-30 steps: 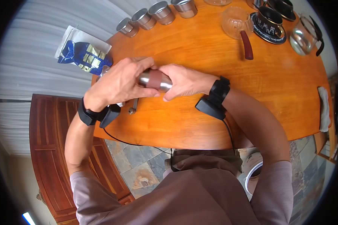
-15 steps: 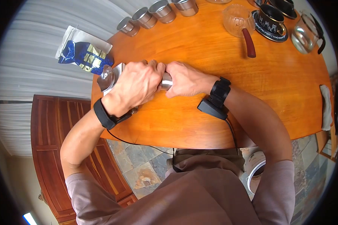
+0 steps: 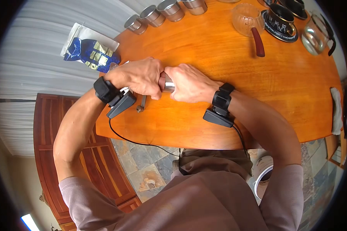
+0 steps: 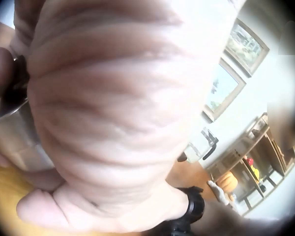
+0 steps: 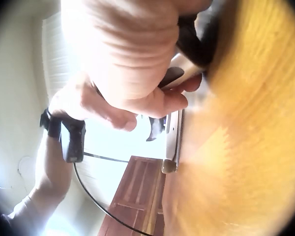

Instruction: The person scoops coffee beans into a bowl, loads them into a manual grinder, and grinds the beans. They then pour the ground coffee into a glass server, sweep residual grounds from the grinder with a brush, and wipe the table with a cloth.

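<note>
Both hands grip a steel hand coffee grinder (image 3: 168,84) with a brown band, held on its side above the table. My left hand (image 3: 142,76) curls over its left end, hiding most of that part. Around the right end, my right hand (image 3: 191,83) wraps its fingers. In the left wrist view, the grinder's steel body (image 4: 20,135) shows beside the large palm. A metal crank handle (image 3: 142,103) with a knob lies on the table below the left hand; its knob (image 5: 169,166) also appears in the right wrist view.
A blue and white bag (image 3: 92,52) stands at the left edge. Several steel cups (image 3: 152,16) line the back. At the back right are a glass pot with a red handle (image 3: 258,42), a black cup (image 3: 278,18) on a saucer and a glass jug (image 3: 314,38). A cloth (image 3: 336,111) lies right.
The left hand has turned about the grinder and shifted its hold, its wrist rolling back and forth. The right hand has kept its grip in nearly the same place.
</note>
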Motion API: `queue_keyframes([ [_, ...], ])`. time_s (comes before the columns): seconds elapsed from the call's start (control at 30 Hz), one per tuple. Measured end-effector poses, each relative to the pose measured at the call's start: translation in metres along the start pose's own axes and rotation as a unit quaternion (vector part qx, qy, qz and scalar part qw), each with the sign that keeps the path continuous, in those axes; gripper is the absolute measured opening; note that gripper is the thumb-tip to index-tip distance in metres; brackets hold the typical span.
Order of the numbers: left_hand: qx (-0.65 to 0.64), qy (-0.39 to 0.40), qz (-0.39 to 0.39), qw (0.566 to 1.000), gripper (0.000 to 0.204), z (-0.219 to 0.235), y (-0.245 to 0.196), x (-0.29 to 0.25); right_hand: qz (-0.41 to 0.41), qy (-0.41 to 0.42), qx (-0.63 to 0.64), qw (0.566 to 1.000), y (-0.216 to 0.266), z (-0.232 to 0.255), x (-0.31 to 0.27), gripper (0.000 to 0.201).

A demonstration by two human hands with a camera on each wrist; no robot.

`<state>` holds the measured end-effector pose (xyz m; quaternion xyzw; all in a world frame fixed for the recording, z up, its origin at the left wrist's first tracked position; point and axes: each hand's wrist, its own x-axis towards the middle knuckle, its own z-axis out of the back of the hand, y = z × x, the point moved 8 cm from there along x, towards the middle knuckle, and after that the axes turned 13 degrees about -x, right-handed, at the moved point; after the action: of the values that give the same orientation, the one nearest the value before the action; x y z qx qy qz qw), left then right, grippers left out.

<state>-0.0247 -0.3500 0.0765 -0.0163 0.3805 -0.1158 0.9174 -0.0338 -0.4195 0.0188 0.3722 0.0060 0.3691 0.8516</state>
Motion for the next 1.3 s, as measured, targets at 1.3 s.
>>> queue_keyframes([
  [1.3, -0.102, 0.098, 0.047, 0.989, 0.02, -0.014, 0.009, 0.003, 0.034, -0.006, -0.073, 0.997, 0.006, 0.01, 0.0, 0.03],
])
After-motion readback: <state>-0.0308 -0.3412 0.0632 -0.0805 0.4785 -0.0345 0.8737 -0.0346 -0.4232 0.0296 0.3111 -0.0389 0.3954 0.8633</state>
